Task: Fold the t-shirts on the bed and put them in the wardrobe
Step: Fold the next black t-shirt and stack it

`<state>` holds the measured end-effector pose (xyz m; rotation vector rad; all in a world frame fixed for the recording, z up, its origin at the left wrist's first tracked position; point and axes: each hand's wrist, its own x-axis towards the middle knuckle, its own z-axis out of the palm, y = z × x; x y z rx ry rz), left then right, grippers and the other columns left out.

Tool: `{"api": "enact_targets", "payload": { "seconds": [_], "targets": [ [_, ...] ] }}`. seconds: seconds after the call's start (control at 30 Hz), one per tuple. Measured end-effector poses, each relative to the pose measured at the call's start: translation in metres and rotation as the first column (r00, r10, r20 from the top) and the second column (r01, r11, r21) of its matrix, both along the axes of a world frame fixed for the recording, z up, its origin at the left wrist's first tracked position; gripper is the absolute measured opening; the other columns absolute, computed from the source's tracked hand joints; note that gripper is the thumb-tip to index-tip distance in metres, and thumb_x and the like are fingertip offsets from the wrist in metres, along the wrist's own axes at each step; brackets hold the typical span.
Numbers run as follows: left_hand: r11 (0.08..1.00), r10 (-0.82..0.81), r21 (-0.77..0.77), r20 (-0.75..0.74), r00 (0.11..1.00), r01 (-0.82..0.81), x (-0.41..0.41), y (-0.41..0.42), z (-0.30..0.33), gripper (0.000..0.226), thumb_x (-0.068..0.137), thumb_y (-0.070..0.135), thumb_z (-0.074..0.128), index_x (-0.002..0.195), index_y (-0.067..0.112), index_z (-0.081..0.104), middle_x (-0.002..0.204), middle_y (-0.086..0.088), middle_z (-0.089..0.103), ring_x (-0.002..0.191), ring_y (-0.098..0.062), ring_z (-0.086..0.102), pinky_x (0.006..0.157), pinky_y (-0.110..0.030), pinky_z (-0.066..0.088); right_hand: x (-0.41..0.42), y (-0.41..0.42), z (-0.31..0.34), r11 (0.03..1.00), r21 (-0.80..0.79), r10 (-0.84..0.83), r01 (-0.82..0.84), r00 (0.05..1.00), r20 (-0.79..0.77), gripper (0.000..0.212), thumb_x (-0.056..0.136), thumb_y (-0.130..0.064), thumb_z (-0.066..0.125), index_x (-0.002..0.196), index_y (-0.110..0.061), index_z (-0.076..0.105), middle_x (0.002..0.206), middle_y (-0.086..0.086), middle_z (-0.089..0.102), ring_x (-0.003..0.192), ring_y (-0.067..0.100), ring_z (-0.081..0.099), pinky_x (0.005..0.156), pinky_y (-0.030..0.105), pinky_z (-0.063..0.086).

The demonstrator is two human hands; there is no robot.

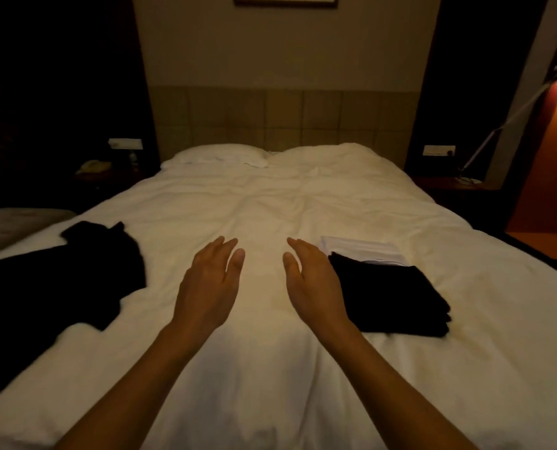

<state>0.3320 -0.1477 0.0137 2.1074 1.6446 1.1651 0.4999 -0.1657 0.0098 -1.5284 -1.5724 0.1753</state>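
Observation:
Both my hands hover over the middle of the white bed [270, 203], palms facing each other, fingers straight, holding nothing. My left hand [210, 284] is a short way right of an unfolded black t-shirt [53, 280] spread loosely on the bed's left side. My right hand [313, 284] is just left of a folded black t-shirt [391, 297], which lies on top of a folded white t-shirt [365, 250]. Only the white one's far part shows. No wardrobe is in view.
Pillows [218, 155] lie at the padded headboard [280, 115]. A dark nightstand with a phone [93, 167] stands at the left, a floor lamp [504, 125] and an orange-lit niche [553, 164] at the right. A grey seat [14, 222] adjoins the bed's left edge.

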Motion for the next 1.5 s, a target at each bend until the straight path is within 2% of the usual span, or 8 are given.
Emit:
{"api": "enact_targets", "payload": {
  "seconds": [0.5, 0.77, 0.93, 1.1, 1.2, 1.3, 1.4, 1.5],
  "targets": [
    [0.942, 0.318, -0.11, 0.001, 0.948, -0.316, -0.275, -0.009, -0.065, 0.057, 0.101, 0.048, 0.029, 0.147, 0.018, 0.044, 0.154, -0.003, 0.039, 0.143, -0.019, 0.031, 0.118, -0.037, 0.026, -0.259, 0.039, -0.053, 0.94, -0.121, 0.319, -0.32, 0.947, -0.027, 0.044, 0.104, -0.036, 0.038, 0.146, -0.023, 0.043, 0.148, -0.005, 0.047, 0.135, 0.01, 0.041, 0.103, 0.016, 0.026],
    [0.865, 0.427, -0.197, -0.194, 0.883, -0.461, -0.381, 0.032, -0.129, 0.072, 0.097, 0.061, 0.021, 0.154, 0.018, 0.03, 0.155, -0.011, 0.036, 0.146, -0.029, 0.026, 0.118, -0.045, 0.025, -0.354, 0.101, -0.108, 0.879, -0.282, 0.41, -0.385, 0.912, 0.034, 0.049, 0.103, -0.036, 0.042, 0.148, -0.017, 0.041, 0.148, 0.002, 0.048, 0.136, 0.018, 0.043, 0.108, 0.031, 0.037],
    [0.83, 0.433, -0.185, -0.381, 0.817, -0.526, -0.43, 0.07, -0.155, 0.075, 0.095, 0.064, 0.016, 0.157, 0.023, 0.018, 0.162, -0.008, 0.021, 0.151, -0.025, 0.01, 0.12, -0.046, 0.009, -0.395, 0.141, -0.137, 0.837, -0.343, 0.514, -0.425, 0.827, 0.229, 0.061, 0.102, -0.047, 0.042, 0.153, -0.018, 0.031, 0.16, 0.001, 0.028, 0.15, 0.017, 0.013, 0.12, 0.032, 0.017],
    [0.794, 0.411, -0.23, -0.479, 0.776, -0.563, -0.469, 0.095, -0.183, 0.079, 0.09, 0.073, 0.008, 0.155, 0.03, 0.022, 0.163, 0.0, 0.019, 0.151, -0.019, 0.007, 0.121, -0.044, 0.005, -0.425, 0.167, -0.158, 0.804, -0.361, 0.584, -0.473, 0.745, 0.323, 0.061, 0.099, -0.057, 0.038, 0.153, -0.028, 0.032, 0.159, -0.004, 0.031, 0.15, 0.017, 0.015, 0.121, 0.034, 0.01],
    [0.811, 0.427, -0.183, -0.465, 0.776, -0.555, -0.475, 0.1, -0.194, 0.082, 0.083, 0.072, 0.001, 0.147, 0.038, 0.04, 0.159, 0.008, 0.03, 0.15, -0.016, 0.016, 0.118, -0.042, 0.01, -0.433, 0.174, -0.17, 0.826, -0.347, 0.56, -0.444, 0.72, 0.409, 0.054, 0.096, -0.062, 0.042, 0.144, -0.039, 0.044, 0.154, -0.01, 0.037, 0.146, 0.015, 0.023, 0.118, 0.035, 0.013],
    [0.835, 0.452, -0.142, -0.375, 0.809, -0.532, -0.475, 0.104, -0.198, 0.047, 0.101, 0.053, 0.028, 0.138, 0.037, 0.053, 0.152, 0.012, 0.041, 0.147, -0.013, 0.023, 0.117, -0.039, 0.013, -0.438, 0.179, -0.173, 0.835, -0.296, 0.55, -0.464, 0.734, 0.398, 0.037, 0.094, -0.053, 0.052, 0.125, -0.037, 0.064, 0.142, -0.012, 0.05, 0.135, 0.014, 0.038, 0.112, 0.034, 0.022],
    [0.846, 0.453, -0.151, -0.299, 0.84, -0.511, -0.471, 0.101, -0.196, 0.038, 0.105, 0.038, 0.037, 0.133, 0.027, 0.06, 0.143, 0.006, 0.053, 0.143, -0.013, 0.034, 0.116, -0.033, 0.016, -0.441, 0.179, -0.175, 0.818, -0.268, 0.574, -0.509, 0.744, 0.341, 0.029, 0.095, -0.041, 0.056, 0.117, -0.027, 0.07, 0.132, -0.008, 0.059, 0.125, 0.016, 0.049, 0.111, 0.036, 0.03],
    [0.852, 0.495, -0.161, -0.061, 0.867, -0.498, -0.461, 0.089, -0.188, 0.049, 0.103, 0.044, 0.038, 0.095, 0.011, 0.072, 0.101, -0.008, 0.072, 0.103, -0.028, 0.064, 0.097, -0.039, 0.045, -0.439, 0.169, -0.173, 0.8, -0.266, 0.594, -0.539, 0.774, 0.22, 0.024, 0.098, -0.031, 0.055, 0.114, -0.017, 0.068, 0.116, 0.002, 0.067, 0.112, 0.022, 0.059, 0.101, 0.039, 0.042]
  ]
}}
